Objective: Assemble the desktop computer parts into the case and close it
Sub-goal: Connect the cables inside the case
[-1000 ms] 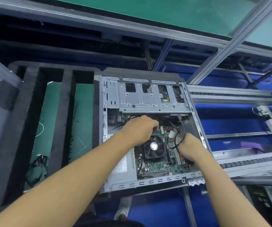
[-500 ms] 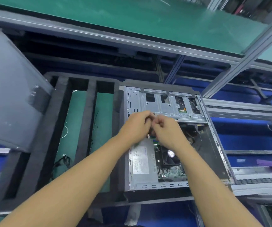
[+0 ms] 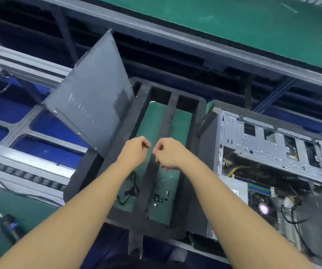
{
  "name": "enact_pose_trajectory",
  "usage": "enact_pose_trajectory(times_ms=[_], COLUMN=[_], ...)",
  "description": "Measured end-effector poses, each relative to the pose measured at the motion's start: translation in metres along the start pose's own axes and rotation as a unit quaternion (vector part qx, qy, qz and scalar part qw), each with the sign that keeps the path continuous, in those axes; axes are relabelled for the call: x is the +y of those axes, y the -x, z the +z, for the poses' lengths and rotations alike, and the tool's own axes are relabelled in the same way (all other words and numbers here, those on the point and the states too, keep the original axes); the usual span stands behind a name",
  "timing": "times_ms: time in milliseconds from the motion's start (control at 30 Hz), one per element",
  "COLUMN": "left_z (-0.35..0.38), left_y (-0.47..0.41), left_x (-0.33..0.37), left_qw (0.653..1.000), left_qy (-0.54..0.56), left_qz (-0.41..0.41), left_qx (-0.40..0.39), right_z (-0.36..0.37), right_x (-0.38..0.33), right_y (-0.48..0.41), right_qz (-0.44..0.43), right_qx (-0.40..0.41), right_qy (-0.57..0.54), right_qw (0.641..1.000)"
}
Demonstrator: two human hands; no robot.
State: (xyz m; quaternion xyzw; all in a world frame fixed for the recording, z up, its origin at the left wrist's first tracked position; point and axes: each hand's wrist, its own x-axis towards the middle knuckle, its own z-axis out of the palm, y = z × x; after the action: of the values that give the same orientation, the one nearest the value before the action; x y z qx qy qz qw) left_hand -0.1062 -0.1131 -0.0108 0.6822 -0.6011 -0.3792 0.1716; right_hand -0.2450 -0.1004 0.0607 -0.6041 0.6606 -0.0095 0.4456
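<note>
The open computer case [image 3: 268, 146] lies on its side at the right, showing the drive cage, the power supply [image 3: 233, 189] and the motherboard with its CPU fan [image 3: 263, 207]. The grey side panel [image 3: 90, 113] leans upright at the left. My left hand [image 3: 135, 150] and my right hand [image 3: 168, 154] hover close together over the black foam tray [image 3: 121, 133], left of the case. Both have curled fingers and nothing visible in them. Several small screws [image 3: 159, 198] lie in the tray below my right hand.
A coiled black cable [image 3: 129, 191] lies in the tray's left slot. A dark cylindrical tool [image 3: 11, 226] rests on the green mat at the bottom left. Metal conveyor rails [image 3: 20, 164] run under the panel, and a green shelf [image 3: 233, 26] spans the top.
Both hands have come out of the case, met above it, and now hang over the foam tray to its left. The view has swung left, bringing the side panel into full sight.
</note>
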Motion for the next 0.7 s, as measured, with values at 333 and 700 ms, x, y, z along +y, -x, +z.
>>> enact_pose_trajectory(times_ms=[333, 700], left_z=[0.039, 0.002], left_y=[0.003, -0.019], left_x=[-0.074, -0.056], left_qw=[0.936, 0.959], left_qy=[-0.215, 0.092], left_qz=[-0.18, -0.167], left_qx=[-0.212, -0.211], right_z=[0.051, 0.017], right_x=[0.012, 0.03], right_y=[-0.043, -0.024], right_qz=[0.057, 0.043], right_qx=[-0.085, -0.006], right_qy=[-0.005, -0.151], right_qw=[0.995, 0.988])
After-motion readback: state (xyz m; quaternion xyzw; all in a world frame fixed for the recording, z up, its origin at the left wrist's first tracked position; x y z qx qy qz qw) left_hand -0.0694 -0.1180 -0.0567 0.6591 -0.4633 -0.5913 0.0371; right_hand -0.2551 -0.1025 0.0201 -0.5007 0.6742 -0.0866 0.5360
